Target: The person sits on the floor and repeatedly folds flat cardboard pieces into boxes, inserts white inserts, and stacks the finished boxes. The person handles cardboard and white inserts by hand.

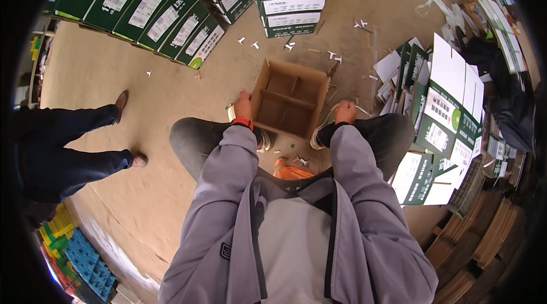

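Observation:
An open brown cardboard box stands on the floor between my feet, with crossed dividers splitting its inside into several compartments. My left hand, with a red band at the wrist, is at the box's left side, its fingers curled. Whether it grips the wall there is too small to tell. My right hand is closed a little to the right of the box, apart from its wall. A thin pale strap shows beside that hand; what its fingers hold is hidden. Both forearms lie over my bent knees.
Stacked green-and-white cartons and a taller stack stand ahead. Flattened cartons pile up at the right. Small white scraps litter the floor, and an orange object lies near me. A person's legs are at left.

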A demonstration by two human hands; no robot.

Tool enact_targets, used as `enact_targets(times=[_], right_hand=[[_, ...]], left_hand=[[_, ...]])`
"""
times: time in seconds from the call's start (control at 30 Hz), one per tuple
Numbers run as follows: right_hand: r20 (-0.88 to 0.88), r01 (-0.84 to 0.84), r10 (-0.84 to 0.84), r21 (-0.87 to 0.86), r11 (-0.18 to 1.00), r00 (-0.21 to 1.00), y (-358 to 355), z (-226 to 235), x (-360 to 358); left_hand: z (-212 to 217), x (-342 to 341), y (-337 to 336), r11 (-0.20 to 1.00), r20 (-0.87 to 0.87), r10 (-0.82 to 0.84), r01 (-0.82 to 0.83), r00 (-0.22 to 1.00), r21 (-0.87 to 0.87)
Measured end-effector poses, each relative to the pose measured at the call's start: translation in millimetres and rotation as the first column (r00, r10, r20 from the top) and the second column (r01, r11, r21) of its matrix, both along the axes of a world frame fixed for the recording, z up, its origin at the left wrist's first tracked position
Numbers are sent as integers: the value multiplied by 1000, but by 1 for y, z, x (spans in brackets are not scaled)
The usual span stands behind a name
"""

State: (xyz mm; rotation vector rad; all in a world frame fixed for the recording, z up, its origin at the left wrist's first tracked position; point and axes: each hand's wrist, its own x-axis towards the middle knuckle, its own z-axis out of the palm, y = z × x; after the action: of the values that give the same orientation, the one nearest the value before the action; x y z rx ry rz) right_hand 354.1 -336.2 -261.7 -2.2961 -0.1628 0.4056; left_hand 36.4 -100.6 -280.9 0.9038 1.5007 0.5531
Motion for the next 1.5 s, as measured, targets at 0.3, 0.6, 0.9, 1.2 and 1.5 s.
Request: enact_targets(times=[0.3, 0.6, 0.9, 1.2, 1.5], right_hand=[[77, -655, 822, -565, 502, 564, 73, 21, -88], [-239, -813, 900, -553, 182, 364, 45, -50, -88], [-287, -806, 919, -589, 53, 270, 65, -71, -81], [-435, -856, 890, -504, -117, 134, 4, 180, -59], [528, -805, 803, -330, 494, 277, -54, 264, -24]], left_hand=[[44, 28, -47, 832, -432, -407, 522, 805, 189], [62, 39, -59, 806, -443, -412, 545, 796, 230], [57, 23, -55, 807, -530, -465, 585, 709, 75], [62, 34, -33, 538, -695, -608, 843, 384, -4], [253, 75, -8, 433, -677, -557, 864, 481, 258]])
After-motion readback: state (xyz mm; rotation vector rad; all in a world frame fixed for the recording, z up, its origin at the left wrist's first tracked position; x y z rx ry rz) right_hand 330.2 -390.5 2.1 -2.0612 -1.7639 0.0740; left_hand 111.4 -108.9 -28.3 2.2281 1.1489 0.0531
